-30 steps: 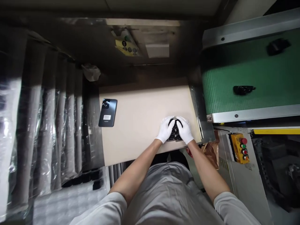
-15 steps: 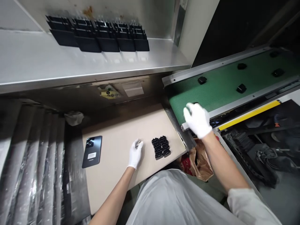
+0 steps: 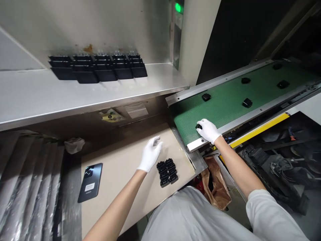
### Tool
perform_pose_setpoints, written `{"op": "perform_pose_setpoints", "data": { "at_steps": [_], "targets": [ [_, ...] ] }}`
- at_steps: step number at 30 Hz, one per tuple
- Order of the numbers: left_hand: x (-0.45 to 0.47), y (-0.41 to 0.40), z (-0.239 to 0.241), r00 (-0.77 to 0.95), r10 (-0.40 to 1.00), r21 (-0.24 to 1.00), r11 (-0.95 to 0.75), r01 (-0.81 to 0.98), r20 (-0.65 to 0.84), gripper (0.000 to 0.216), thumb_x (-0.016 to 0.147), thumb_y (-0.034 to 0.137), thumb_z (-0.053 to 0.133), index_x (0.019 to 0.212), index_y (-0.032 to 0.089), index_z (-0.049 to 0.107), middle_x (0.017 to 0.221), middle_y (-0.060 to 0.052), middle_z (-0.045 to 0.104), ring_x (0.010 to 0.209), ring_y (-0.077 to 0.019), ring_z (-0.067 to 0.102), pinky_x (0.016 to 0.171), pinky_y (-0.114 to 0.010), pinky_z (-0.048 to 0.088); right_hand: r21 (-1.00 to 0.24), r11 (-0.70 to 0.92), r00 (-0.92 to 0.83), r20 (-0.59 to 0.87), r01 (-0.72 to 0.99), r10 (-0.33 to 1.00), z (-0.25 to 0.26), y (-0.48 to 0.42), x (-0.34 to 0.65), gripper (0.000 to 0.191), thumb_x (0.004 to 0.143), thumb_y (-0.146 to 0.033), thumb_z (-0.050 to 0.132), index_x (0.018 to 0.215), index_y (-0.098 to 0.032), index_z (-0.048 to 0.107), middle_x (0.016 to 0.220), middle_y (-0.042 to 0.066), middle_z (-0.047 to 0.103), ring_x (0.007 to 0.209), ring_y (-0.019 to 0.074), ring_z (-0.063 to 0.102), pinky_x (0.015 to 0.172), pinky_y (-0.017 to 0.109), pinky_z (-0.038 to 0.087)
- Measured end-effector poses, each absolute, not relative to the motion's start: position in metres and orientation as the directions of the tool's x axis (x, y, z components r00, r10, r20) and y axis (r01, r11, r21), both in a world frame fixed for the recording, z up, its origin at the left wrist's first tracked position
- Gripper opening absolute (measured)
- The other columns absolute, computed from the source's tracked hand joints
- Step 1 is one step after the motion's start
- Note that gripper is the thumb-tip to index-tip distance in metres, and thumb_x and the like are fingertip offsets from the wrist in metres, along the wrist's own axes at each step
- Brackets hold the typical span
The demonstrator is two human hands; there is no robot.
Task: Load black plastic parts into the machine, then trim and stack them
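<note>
Both my hands wear white gloves. My right hand (image 3: 207, 130) reaches onto the green conveyor belt (image 3: 225, 103) and its fingers close round a small black plastic part (image 3: 198, 126) near the belt's near end. My left hand (image 3: 150, 154) hovers over the beige work board (image 3: 120, 177), fingers loosely spread, holding nothing, just up-left of a tidy cluster of black parts (image 3: 167, 171) lying on the board. Three more black parts (image 3: 206, 97) ride further along the belt.
A dark phone (image 3: 89, 182) lies face down at the board's left. A steel shelf (image 3: 75, 97) above carries a row of black trays (image 3: 97, 68). Wrapped rolls stand at the left. A brown paper bag (image 3: 217, 185) hangs below the belt's end; dark machinery fills the right.
Both hands left the cluster of black parts. My right hand reached to the belt and closed on a part there; my left hand lifted and drifted right. My view tilted upward.
</note>
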State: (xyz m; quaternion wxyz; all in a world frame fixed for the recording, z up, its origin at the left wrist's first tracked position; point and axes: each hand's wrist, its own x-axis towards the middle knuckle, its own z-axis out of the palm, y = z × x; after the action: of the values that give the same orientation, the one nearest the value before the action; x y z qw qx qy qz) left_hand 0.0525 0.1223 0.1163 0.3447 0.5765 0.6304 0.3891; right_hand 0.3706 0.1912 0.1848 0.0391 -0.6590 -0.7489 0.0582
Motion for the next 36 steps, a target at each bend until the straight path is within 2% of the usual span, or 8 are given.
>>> {"op": "perform_pose_setpoints", "data": {
  "at_steps": [5,11,18,23,29,32,34,36],
  "targets": [
    [0.189,0.268,0.182,0.261,0.93,0.755,-0.364,0.545,0.259,0.049,0.089,0.04,0.066,0.134,0.019,0.065,0.131,-0.014,0.068,0.107,-0.0293,0.069,0.106,-0.047,0.051,-0.277,0.192,-0.183,0.057,0.942,0.981,0.177,0.192,0.375,0.024,0.087,-0.021,0.064,0.109,-0.023,0.075,0.117,0.008,0.069,0.102,0.0242,0.066,0.092,0.035,0.05],
    [0.341,0.416,0.196,0.447,0.881,0.582,-0.448,0.679,0.156,0.056,0.072,0.025,0.083,0.125,0.014,0.068,0.124,-0.024,0.069,0.124,-0.0426,0.062,0.11,-0.059,0.044,-0.322,0.201,-0.179,0.098,0.925,0.979,0.183,0.202,0.396,0.03,0.08,-0.01,0.06,0.103,-0.023,0.074,0.125,0.008,0.067,0.106,0.0262,0.062,0.091,0.04,0.048],
    [0.354,0.437,0.188,0.47,0.876,0.593,-0.434,0.678,0.104,0.04,0.071,0.006,0.069,0.11,0.011,0.073,0.12,-0.023,0.07,0.128,-0.0408,0.061,0.115,-0.059,0.042,-0.23,-0.084,0.102,0.07,0.97,0.992,0.196,0.208,0.387,0.042,0.082,-0.054,0.071,0.098,-0.016,0.07,0.102,0.019,0.068,0.097,0.0354,0.064,0.081,0.049,0.049],
    [0.261,0.328,0.182,0.355,0.926,0.99,-0.139,0.008,0.127,0.067,0.073,0.008,0.052,0.14,0.016,0.052,0.127,-0.012,0.068,0.122,-0.026,0.067,0.112,-0.053,0.051,-0.175,-0.209,0.195,-0.093,0.962,0.976,0.203,0.214,0.368,0.026,0.09,-0.025,0.057,0.111,-0.011,0.064,0.105,0.022,0.068,0.089,0.0332,0.073,0.074,0.045,0.055],
    [0.128,0.118,0.179,0.111,0.977,0.787,0.214,-0.579,-0.184,0.051,0.07,0.009,0.066,0.118,0.028,0.062,0.135,-0.006,0.064,0.133,-0.0262,0.061,0.115,-0.05,0.05,-0.029,-0.139,0.134,-0.122,0.99,0.983,0.213,0.209,0.373,0.051,0.084,-0.012,0.057,0.135,-0.006,0.055,0.106,0.027,0.069,0.103,0.042,0.071,0.083,0.053,0.056],
    [0.093,0.047,0.193,0.017,0.96,0.701,0.215,-0.68,-0.278,0.052,0.067,0.007,0.076,0.115,0.026,0.066,0.133,-0.004,0.066,0.127,-0.0251,0.064,0.114,-0.044,0.05,-0.483,-0.096,0.057,-0.094,0.87,0.994,0.219,0.187,0.354,0.054,0.079,-0.016,0.062,0.132,-0.012,0.06,0.106,0.02,0.072,0.108,0.038,0.069,0.099,0.058,0.051],
    [0.077,0.016,0.203,-0.022,0.956,0.661,0.185,-0.727,-0.291,0.051,0.067,0.008,0.082,0.113,0.024,0.069,0.129,-0.005,0.068,0.122,-0.0236,0.066,0.11,-0.039,0.051,-0.901,-0.061,-0.043,-0.088,0.43,0.995,0.223,0.15,0.32,0.058,0.074,-0.019,0.064,0.132,-0.021,0.061,0.109,0.012,0.072,0.109,0.0321,0.069,0.105,0.056,0.051],
    [0.064,-0.008,0.212,-0.091,0.956,0.659,0.122,-0.742,-0.28,0.047,0.069,0.012,0.086,0.111,0.023,0.071,0.126,-0.005,0.07,0.118,-0.0229,0.067,0.105,-0.037,0.053,-0.982,-0.135,-0.17,-0.112,-0.132,0.979,0.224,0.099,0.274,0.055,0.072,-0.02,0.066,0.126,-0.028,0.064,0.111,0.006,0.071,0.113,0.0283,0.069,0.108,0.053,0.053]
  ]
}}
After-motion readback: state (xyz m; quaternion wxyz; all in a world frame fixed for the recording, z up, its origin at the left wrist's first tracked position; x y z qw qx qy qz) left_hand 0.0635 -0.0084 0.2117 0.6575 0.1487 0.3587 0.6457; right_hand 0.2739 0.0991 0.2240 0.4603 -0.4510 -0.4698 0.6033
